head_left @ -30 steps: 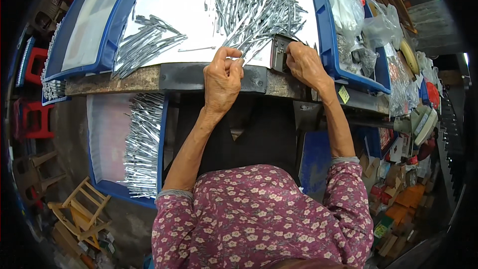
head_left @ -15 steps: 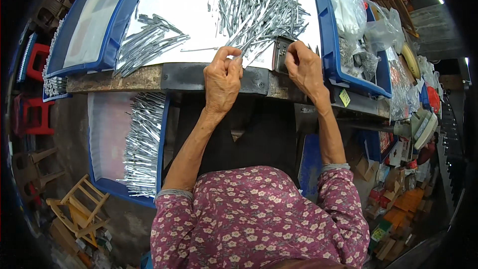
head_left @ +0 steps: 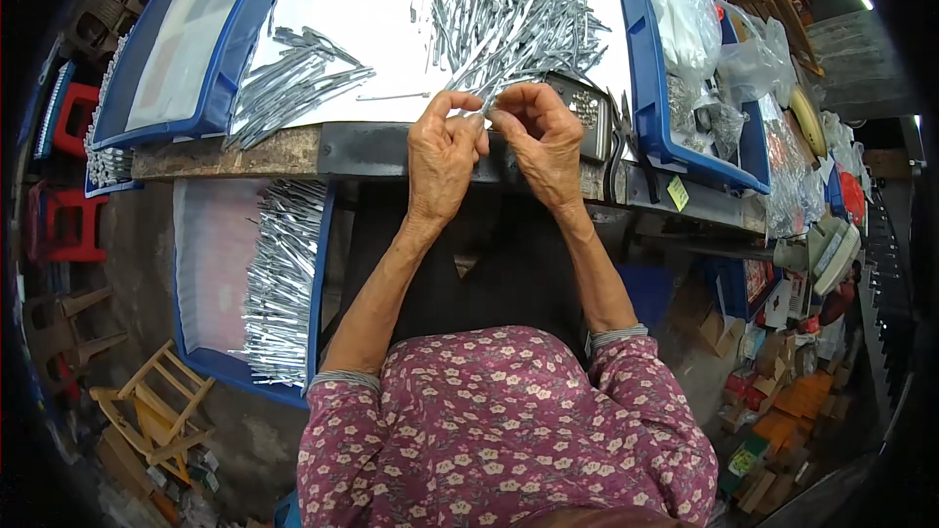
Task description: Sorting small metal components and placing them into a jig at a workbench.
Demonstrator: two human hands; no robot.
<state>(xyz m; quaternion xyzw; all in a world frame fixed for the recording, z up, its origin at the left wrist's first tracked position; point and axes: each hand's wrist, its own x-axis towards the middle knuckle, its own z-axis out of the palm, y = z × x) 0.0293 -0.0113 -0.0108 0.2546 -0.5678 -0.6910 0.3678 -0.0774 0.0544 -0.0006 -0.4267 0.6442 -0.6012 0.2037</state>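
At ten o'clock from the view's centre I find one left blue tray (head_left: 215, 88); between eight and nine, one lower tray (head_left: 321, 284) holds strips too numerous to count. At half past ten lies one small pile (head_left: 298, 83) of grey metal strips; at eleven, one loose strip (head_left: 391, 96). Just before twelve, the left hand (head_left: 440, 156) pinches, apparently, one slim metal strip (head_left: 485, 104) at twelve. Behind it spreads one large pile (head_left: 518, 20), uncountable. Past one, the right hand (head_left: 548, 142) holds thumb and forefinger close beside the left fingertips; whether they grip anything I cannot tell. I judge the step in hand to be fine two-handed fingertip work, and the next move to call for a steady left pinch. At half past one sits one open box (head_left: 603, 132) of small parts (head_left: 585, 106); at two, one pliers-like tool (head_left: 613, 161); farther out, one right blue tray (head_left: 641, 68).
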